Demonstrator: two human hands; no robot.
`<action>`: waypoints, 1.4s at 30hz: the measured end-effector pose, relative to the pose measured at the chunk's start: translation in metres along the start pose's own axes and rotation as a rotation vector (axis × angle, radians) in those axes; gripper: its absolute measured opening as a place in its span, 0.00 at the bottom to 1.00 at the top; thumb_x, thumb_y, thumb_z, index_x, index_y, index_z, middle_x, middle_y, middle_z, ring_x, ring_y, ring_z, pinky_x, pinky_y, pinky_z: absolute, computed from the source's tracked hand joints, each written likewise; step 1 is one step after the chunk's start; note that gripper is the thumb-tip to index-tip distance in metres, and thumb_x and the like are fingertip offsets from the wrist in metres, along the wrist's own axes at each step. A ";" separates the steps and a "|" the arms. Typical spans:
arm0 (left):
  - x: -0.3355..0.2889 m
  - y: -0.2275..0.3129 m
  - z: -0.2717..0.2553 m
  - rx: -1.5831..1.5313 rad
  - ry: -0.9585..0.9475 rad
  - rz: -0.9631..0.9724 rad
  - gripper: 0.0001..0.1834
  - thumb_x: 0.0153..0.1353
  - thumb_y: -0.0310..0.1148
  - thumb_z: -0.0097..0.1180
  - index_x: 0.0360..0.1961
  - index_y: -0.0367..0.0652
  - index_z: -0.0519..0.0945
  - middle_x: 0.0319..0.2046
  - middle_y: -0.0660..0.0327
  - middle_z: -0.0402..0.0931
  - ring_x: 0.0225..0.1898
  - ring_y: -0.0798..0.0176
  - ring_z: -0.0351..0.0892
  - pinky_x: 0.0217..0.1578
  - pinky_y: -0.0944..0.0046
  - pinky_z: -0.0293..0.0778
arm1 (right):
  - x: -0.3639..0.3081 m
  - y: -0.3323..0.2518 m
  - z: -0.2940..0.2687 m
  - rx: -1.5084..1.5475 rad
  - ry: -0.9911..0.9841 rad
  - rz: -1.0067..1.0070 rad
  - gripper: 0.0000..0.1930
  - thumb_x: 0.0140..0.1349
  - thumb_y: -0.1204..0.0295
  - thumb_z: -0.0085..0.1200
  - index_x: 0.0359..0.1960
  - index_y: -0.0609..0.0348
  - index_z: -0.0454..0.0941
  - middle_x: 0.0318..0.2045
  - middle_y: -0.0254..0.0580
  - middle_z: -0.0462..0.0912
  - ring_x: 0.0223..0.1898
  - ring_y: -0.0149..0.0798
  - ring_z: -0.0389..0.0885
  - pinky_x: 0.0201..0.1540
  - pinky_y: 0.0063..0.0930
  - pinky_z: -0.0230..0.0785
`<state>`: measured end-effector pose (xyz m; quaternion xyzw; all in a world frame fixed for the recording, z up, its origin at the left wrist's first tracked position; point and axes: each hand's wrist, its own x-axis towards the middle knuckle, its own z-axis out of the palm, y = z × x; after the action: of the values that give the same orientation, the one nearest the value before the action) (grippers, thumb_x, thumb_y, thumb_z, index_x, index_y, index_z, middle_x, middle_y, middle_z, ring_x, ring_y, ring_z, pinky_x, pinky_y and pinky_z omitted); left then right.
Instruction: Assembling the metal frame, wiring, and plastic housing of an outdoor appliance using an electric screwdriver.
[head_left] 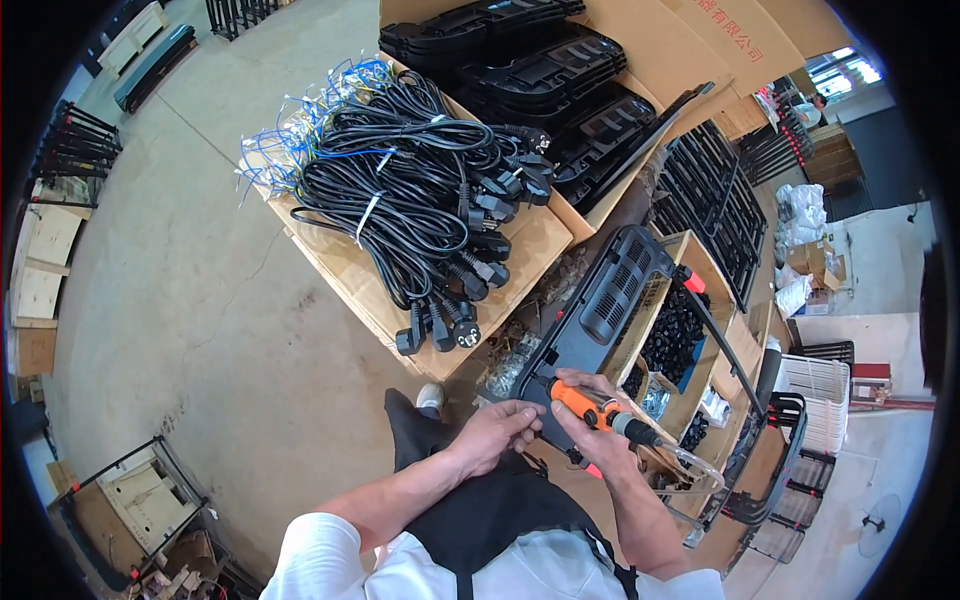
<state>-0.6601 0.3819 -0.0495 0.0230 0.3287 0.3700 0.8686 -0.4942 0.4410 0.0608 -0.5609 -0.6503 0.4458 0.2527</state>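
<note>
Right hand (600, 446): fingers clenched round orange power driver (572, 400) | Left hand (497, 432): fingertips bunched beside black panel (568, 352), cannot tell whether grasping anything

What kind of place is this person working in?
Probably a factory workshop. There's a pile of black power cables, stacked black plastic parts and an orange power tool in the person's right hand.

Bright, even light | glare at upper-right window (843, 73) | fisheye-bent edges, dark corners
</note>
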 end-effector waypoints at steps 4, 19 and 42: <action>0.001 0.001 -0.006 0.078 -0.028 0.047 0.16 0.80 0.36 0.52 0.58 0.35 0.78 0.34 0.65 0.79 0.28 0.73 0.74 0.27 0.73 0.70 | 0.002 -0.017 -0.003 -0.025 -0.009 0.053 0.20 0.60 0.78 0.69 0.53 0.65 0.79 0.56 0.51 0.85 0.57 0.41 0.84 0.63 0.36 0.76; 0.096 0.015 0.093 -0.120 -0.135 -0.077 0.15 0.78 0.45 0.55 0.44 0.43 0.78 0.29 0.71 0.72 0.26 0.74 0.69 0.22 0.73 0.62 | -0.019 0.010 -0.133 0.492 0.359 -0.054 0.27 0.57 0.82 0.68 0.59 0.63 0.73 0.54 0.54 0.85 0.60 0.46 0.83 0.66 0.43 0.74; 0.300 0.010 0.254 -0.225 0.086 -0.057 0.18 0.81 0.49 0.46 0.48 0.44 0.76 0.34 0.65 0.78 0.33 0.66 0.79 0.34 0.66 0.78 | 0.097 0.102 -0.309 0.437 0.388 -0.022 0.28 0.57 0.79 0.69 0.60 0.63 0.73 0.55 0.53 0.85 0.59 0.42 0.83 0.66 0.42 0.75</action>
<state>-0.3644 0.6381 -0.0143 -0.1001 0.3225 0.3804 0.8610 -0.2101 0.6226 0.1033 -0.5607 -0.4844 0.4570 0.4920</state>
